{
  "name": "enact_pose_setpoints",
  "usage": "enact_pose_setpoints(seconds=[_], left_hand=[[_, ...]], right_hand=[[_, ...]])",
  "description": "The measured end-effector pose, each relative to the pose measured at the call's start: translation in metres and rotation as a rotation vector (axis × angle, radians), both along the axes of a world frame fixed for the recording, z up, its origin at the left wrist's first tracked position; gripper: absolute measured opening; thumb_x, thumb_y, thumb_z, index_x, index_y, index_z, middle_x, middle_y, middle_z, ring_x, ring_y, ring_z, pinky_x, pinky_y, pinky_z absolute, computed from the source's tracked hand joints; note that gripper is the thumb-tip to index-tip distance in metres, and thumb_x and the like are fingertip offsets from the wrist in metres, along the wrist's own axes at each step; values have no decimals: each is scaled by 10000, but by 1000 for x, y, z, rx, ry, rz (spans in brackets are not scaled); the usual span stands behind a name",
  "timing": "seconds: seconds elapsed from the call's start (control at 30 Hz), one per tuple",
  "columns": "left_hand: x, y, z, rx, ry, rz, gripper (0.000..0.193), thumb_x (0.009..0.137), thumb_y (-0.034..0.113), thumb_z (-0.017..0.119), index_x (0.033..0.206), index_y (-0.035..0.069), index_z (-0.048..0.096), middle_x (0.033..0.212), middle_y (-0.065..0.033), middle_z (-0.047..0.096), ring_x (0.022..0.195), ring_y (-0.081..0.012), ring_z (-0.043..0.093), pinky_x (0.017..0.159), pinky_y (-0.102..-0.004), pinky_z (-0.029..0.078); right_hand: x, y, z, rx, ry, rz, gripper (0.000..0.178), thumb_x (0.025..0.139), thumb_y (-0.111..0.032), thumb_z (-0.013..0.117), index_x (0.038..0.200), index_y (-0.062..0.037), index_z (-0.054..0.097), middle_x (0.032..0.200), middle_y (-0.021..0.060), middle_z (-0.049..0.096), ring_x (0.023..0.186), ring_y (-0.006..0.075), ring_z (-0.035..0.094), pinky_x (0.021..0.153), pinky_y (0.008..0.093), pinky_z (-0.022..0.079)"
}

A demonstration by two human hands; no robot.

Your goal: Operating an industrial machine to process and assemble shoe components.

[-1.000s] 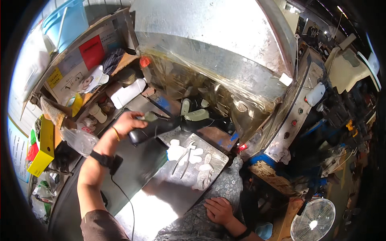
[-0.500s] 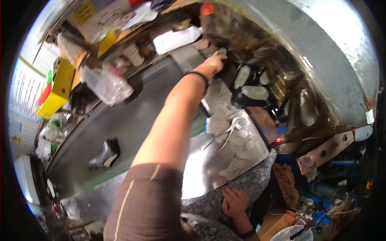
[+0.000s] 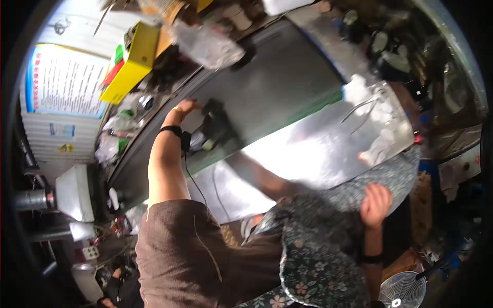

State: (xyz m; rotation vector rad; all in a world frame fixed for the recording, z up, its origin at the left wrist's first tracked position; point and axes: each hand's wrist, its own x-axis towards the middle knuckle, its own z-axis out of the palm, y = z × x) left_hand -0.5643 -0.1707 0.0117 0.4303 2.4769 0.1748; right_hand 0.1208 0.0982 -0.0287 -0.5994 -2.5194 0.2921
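The left hand (image 3: 188, 106) is beside a dark shoe (image 3: 219, 124); its grip cannot be told. The right hand (image 3: 376, 205) is loosely open.

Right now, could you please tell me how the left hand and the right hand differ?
The left hand is out over the dark surface by the shoe, touching or not I cannot tell; the right hand is beside the floral apron. The left hand's wrist bears a dark box; the right hand's shows none. Both are bare, with a dark band further back.
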Motion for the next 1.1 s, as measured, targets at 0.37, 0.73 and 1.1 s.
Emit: enact_pose_setpoints(seconds=[0.37, 0.73, 1.1], left_hand=[[145, -206, -13, 220, 402, 505, 897, 578, 430, 920, 1228, -61, 546, 1205, -226, 649, 1167, -313, 617, 993, -394, 479], [193, -60, 9, 127, 408, 40, 835, 660, 457, 804, 1249, -76, 549, 1193, -266, 633, 1085, -400, 624, 942, -410, 501], [419, 72, 68, 1012, -2238, -78, 647, 817, 196, 620, 1378, -79, 453, 1303, -242, 578, 1128, -353, 623, 1030, -416, 469]], right_hand=[[-13, -28, -11, 12, 106, 80, 234, 881, -97, 524, 1049, -8, 660, 1182, 127, 659, 1135, 365, 566, 1006, 484, 407], [-7, -33, -13, 49, 90, -3, 210, 885, -55, 525, 1050, -16, 649, 1186, 115, 655, 1154, 355, 564, 1017, 480, 403], [2, 9, 148, -499, 676, 21, 453, 971, -146, 539, 1376, 45, 474, 1397, 160, 533, 1269, 232, 525, 1062, 346, 424]])
